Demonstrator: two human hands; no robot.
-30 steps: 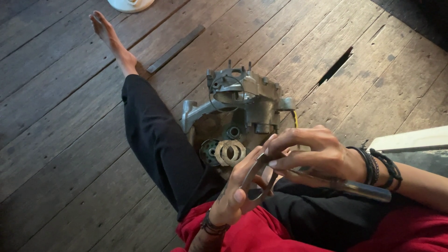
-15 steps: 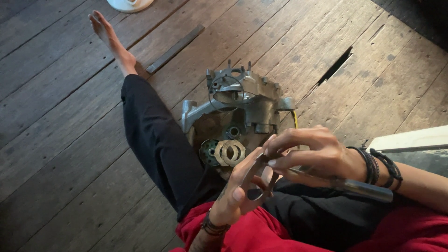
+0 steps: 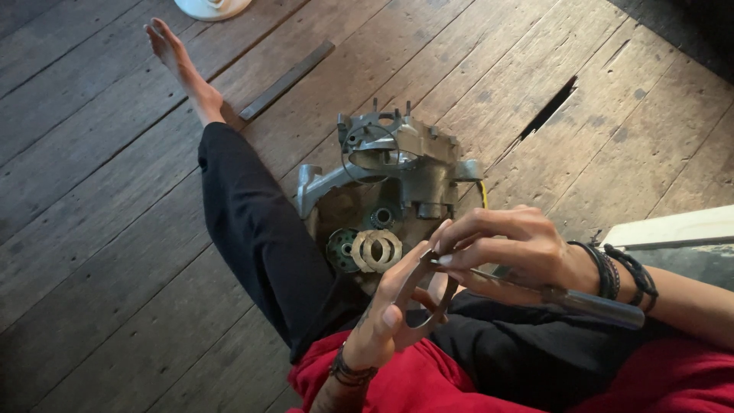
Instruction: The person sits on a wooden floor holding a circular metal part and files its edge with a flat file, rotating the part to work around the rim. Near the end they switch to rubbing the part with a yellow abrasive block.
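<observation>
Two hands work a thin metal gasket over the lap.

The left hand (image 3: 390, 310) pinches the flat ring-shaped gasket (image 3: 428, 294); the right hand (image 3: 508, 248) is closed around a slim metal-handled tool (image 3: 581, 302), its tip touching the gasket's upper edge. Beyond, an engine crankcase (image 3: 390, 180) with loose washers (image 3: 376, 250) sits on the wooden floor (image 3: 115, 229).

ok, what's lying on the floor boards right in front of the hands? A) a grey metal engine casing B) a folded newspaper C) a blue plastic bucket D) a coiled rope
A: a grey metal engine casing lies on the wooden floor just beyond the left hand and right hand, with pale ring-shaped parts beside it.
</observation>
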